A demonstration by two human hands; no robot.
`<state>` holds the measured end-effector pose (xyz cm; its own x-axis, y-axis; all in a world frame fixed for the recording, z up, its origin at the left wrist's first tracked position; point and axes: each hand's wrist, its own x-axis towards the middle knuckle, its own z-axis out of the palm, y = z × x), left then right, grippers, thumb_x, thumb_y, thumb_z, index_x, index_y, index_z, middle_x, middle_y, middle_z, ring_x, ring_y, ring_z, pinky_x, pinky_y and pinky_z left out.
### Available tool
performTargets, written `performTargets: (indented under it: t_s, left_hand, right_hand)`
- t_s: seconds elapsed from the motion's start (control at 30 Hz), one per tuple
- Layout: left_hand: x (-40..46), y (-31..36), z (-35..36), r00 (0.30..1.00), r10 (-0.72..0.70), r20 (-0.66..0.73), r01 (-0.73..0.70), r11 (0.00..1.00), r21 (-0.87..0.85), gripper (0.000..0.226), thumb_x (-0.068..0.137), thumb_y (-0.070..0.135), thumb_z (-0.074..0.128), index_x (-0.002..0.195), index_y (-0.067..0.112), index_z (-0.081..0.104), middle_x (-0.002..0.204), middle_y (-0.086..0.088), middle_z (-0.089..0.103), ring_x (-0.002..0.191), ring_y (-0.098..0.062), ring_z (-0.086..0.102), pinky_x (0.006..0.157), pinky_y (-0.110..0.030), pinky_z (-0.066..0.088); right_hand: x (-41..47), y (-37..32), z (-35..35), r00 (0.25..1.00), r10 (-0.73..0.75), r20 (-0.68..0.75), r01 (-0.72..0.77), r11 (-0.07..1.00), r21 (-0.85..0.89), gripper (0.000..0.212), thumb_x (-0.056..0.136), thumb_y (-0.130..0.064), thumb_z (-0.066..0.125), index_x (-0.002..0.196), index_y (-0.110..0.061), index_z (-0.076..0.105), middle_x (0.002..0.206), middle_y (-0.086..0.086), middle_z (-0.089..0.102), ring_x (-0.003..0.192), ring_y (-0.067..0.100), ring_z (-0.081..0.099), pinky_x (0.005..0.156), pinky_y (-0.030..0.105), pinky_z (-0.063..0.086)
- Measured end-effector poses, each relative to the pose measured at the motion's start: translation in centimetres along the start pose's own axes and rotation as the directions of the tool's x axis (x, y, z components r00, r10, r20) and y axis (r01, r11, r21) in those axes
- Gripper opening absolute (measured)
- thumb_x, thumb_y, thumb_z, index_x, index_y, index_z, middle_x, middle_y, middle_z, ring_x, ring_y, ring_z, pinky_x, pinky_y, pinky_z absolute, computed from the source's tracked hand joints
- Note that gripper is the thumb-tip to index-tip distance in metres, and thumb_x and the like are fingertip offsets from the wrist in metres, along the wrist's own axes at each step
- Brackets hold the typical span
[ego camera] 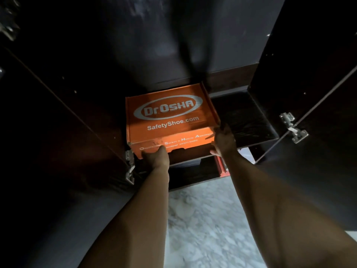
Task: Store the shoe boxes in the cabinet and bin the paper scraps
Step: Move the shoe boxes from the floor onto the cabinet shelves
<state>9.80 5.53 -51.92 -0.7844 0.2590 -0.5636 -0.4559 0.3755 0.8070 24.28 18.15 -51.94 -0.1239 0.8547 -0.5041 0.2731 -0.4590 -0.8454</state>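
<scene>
The printed orange cardboard shoe box sits on the left part of the dark wooden cabinet shelf, its near end overhanging the edge. The left hand is at its near-left corner, the right hand at its near-right corner. Open doors flank both sides.

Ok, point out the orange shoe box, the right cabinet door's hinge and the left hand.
orange shoe box (170, 113): head view, on the printed lid.
right door hinge (293, 127): head view, on the metal hinge body.
left hand (157, 157): head view, on the back of the hand at the box's front.
</scene>
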Motion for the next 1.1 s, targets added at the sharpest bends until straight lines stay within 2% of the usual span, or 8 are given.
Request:
performTargets:
  t_s: [0.1, 0.2, 0.27, 0.47, 0.6, 0.83, 0.97, 1.1]
  left_hand:
    - [-2.2, -3.1, -0.3, 0.986, 0.002, 0.164, -0.074, 0.895, 0.439, 0.032, 0.088, 0.025, 0.063, 0.109, 0.002, 0.067, 0.117, -0.019, 0.07, 0.108, -0.038, 0.066, 0.094, -0.047, 0.055]
    - [-5.2, -5.5, -0.4, 0.935, 0.004, 0.355, -0.275, 0.638, 0.719, 0.023, 0.086, 0.026, 0.063, 0.095, 0.006, 0.068, 0.11, -0.02, 0.072, 0.102, -0.036, 0.069, 0.081, -0.035, 0.053]
    - [-7.2, -6.6, -0.4, 0.889, 0.004, 0.457, -0.398, 0.499, 0.769, 0.032, 0.084, 0.032, 0.063, 0.108, 0.011, 0.069, 0.11, -0.012, 0.073, 0.103, -0.033, 0.07, 0.088, -0.036, 0.057]
    - [-15.9, -11.8, -0.3, 0.692, -0.152, 0.705, -0.681, 0.185, 0.708, 0.053, 0.093, 0.039, 0.059, 0.142, 0.021, 0.051, 0.128, -0.008, 0.066, 0.106, -0.03, 0.067, 0.075, -0.034, 0.053]
    - [-22.5, -16.0, 1.4, 0.588, -0.242, 0.772, -0.785, 0.06, 0.617, 0.054, 0.095, 0.039, 0.057, 0.145, 0.02, 0.047, 0.14, -0.005, 0.058, 0.112, -0.027, 0.063, 0.088, -0.036, 0.055]
    - [-36.1, -27.1, 8.5, 0.379, -0.346, 0.858, -0.915, -0.003, 0.403, 0.054, 0.091, 0.045, 0.059, 0.139, 0.023, 0.048, 0.134, -0.007, 0.059, 0.107, -0.028, 0.063, 0.087, -0.038, 0.056]
    - [-42.6, -35.6, 13.4, 0.337, -0.463, 0.82, -0.929, -0.024, 0.368, 0.056, 0.091, 0.045, 0.059, 0.142, 0.024, 0.047, 0.128, -0.008, 0.062, 0.103, -0.028, 0.065, 0.084, -0.036, 0.054]
    - [-47.5, -45.5, 21.4, 0.315, -0.481, 0.818, -0.935, -0.011, 0.353, 0.055, 0.092, 0.04, 0.061, 0.142, 0.021, 0.049, 0.141, -0.008, 0.056, 0.115, -0.03, 0.062, 0.089, -0.037, 0.053]
  right_hand:
    - [-1.6, 2.6, -1.7, 0.992, -0.068, -0.102, 0.045, 0.976, -0.214, 0.04, 0.106, -0.035, 0.051, 0.138, -0.012, 0.06, 0.132, 0.019, 0.065, 0.124, 0.039, 0.059, 0.098, 0.033, 0.043]
    - [-3.4, 6.0, -5.0, 0.999, -0.006, -0.054, -0.009, 0.965, -0.26, 0.033, 0.102, -0.027, 0.05, 0.124, -0.01, 0.067, 0.125, 0.018, 0.068, 0.12, 0.037, 0.063, 0.103, 0.042, 0.051]
    - [-5.6, 8.5, -7.4, 0.998, 0.021, -0.058, -0.038, 0.948, -0.315, 0.031, 0.1, -0.025, 0.051, 0.119, -0.01, 0.069, 0.122, 0.017, 0.069, 0.117, 0.036, 0.065, 0.099, 0.04, 0.053]
    - [-15.3, 17.4, -15.0, 0.985, 0.065, -0.162, -0.143, 0.831, -0.537, 0.038, 0.101, -0.037, 0.053, 0.132, -0.02, 0.066, 0.138, 0.011, 0.064, 0.131, 0.03, 0.057, 0.108, 0.034, 0.045]
    - [-22.8, 23.1, -22.1, 0.942, 0.195, -0.272, -0.307, 0.827, -0.472, 0.045, 0.099, -0.043, 0.051, 0.137, -0.021, 0.062, 0.143, 0.011, 0.059, 0.132, 0.033, 0.055, 0.11, 0.04, 0.046]
    - [-31.8, 34.0, -37.8, 0.774, 0.385, -0.502, -0.534, 0.824, -0.19, 0.043, 0.101, -0.041, 0.051, 0.139, -0.022, 0.059, 0.145, 0.009, 0.058, 0.132, 0.032, 0.054, 0.108, 0.04, 0.047]
    - [-33.9, 42.1, -46.4, 0.676, 0.497, -0.544, -0.609, 0.792, -0.033, 0.044, 0.1, -0.043, 0.051, 0.139, -0.022, 0.058, 0.138, 0.012, 0.062, 0.128, 0.032, 0.058, 0.106, 0.04, 0.049]
    - [-31.5, 50.4, -55.5, 0.597, 0.556, -0.579, -0.605, 0.785, 0.131, 0.047, 0.1, -0.04, 0.054, 0.142, -0.019, 0.054, 0.141, 0.014, 0.06, 0.129, 0.032, 0.058, 0.105, 0.038, 0.046]
